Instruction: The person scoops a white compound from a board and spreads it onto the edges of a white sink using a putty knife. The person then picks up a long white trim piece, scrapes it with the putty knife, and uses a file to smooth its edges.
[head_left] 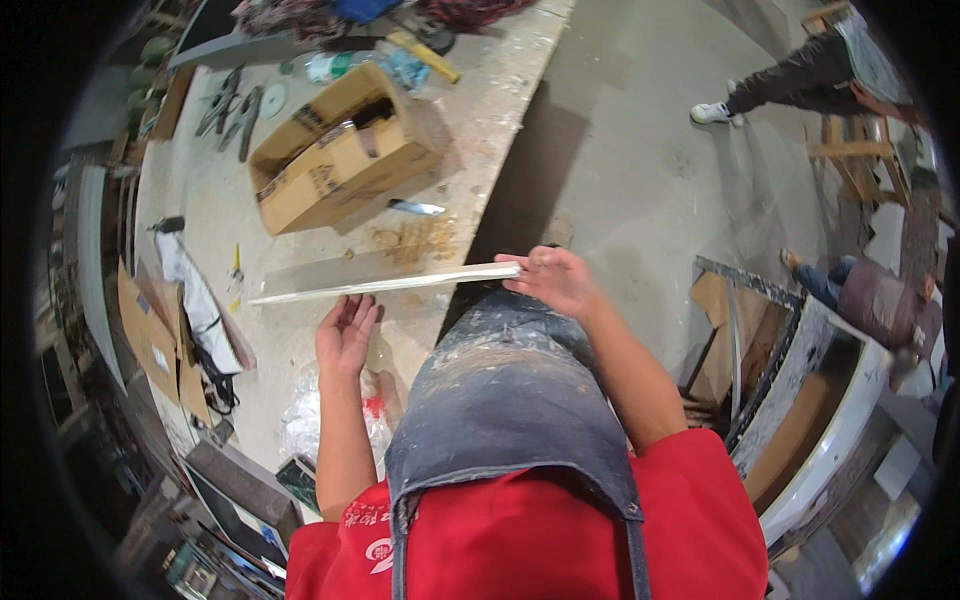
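strip lies crosswise between 2 hands

head view: a long pale strip lies on the dusty workbench, its long axis running left to right and slightly uphill toward the bench edge. the right hand pinches its right end, fingers closed on it. the left hand sits just below the strip's middle, palm up and slack, gripping nothing. a cardboard box stands well beyond.

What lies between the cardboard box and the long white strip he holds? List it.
In the head view, between the cardboard box and the white strip there is dusty tabletop with a small blue-handled tool and a patch of brown sawdust.
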